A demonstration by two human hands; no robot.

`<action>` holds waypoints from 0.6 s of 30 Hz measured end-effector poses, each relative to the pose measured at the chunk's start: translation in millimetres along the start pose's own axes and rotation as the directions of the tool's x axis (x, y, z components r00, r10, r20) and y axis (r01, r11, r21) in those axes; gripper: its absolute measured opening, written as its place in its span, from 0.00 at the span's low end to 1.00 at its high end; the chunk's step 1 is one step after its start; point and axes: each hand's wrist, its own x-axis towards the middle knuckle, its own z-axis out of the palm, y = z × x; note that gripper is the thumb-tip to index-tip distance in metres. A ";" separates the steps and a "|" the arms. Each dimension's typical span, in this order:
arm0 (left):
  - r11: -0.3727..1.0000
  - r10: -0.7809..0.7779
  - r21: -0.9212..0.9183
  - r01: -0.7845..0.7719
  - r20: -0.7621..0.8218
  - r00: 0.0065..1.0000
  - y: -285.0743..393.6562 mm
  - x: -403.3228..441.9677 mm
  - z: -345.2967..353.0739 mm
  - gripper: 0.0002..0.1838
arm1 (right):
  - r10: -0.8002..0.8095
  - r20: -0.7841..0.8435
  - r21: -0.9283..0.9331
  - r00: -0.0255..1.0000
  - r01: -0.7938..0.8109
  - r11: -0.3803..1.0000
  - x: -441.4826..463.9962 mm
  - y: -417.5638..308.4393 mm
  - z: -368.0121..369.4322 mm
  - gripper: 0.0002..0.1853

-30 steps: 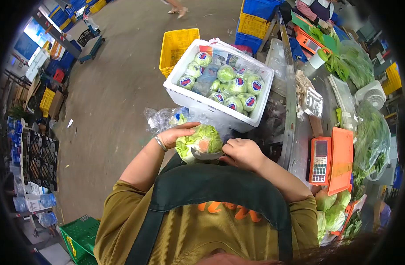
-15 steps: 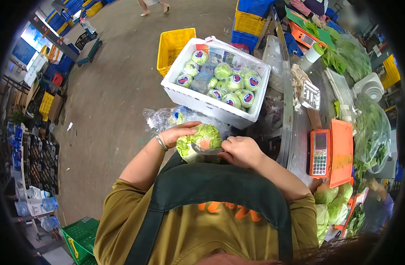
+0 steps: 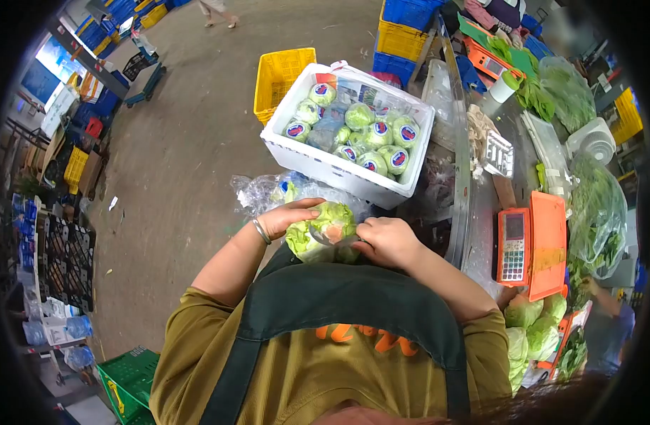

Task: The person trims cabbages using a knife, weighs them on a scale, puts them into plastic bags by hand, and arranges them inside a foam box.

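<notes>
A head of lettuce (image 3: 309, 241) with a pale brownish stem end is held close above the dark apron. My left hand (image 3: 288, 217) grips it from the upper left, thumb and fingers pressed on its leaves. In my right hand (image 3: 389, 241), closed at the lettuce's right side, is a knife (image 3: 323, 239) whose curved blade lies against the stem end. Its handle is hidden in my fingers. Just beyond, a white foam box (image 3: 339, 168) holds several wrapped lettuces (image 3: 372, 161) with round labels.
Clear plastic wrap (image 3: 258, 193) lies before the foam box, a yellow crate (image 3: 265, 88) behind it. At right a metal-edged counter (image 3: 485, 205) bears an orange scale (image 3: 514, 244), bagged greens and loose lettuces (image 3: 542, 338). Other people are at the top and right edges.
The knife blade has shifted up and left across the lettuce's stem end, and the lettuce has tilted slightly. The walking person at the top has moved left.
</notes>
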 end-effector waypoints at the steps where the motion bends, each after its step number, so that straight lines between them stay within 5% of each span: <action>1: 1.000 -0.003 0.016 0.003 -0.003 1.000 1.5 -0.3 2.6 0.33 | 0.005 -0.002 0.005 1.000 -0.005 1.000 0.6 -0.8 0.0 0.15; 15: 0.997 0.047 -0.065 -0.043 0.068 0.997 -11.0 0.9 -13.8 0.33 | 0.007 -0.007 0.017 1.000 -0.007 1.000 -1.2 26.5 -3.4 0.16; 18: 0.985 0.066 -0.162 -0.058 0.045 0.997 -24.5 5.2 -27.7 0.33 | 0.176 0.040 0.021 0.984 -0.177 0.984 -17.6 52.4 -9.9 0.14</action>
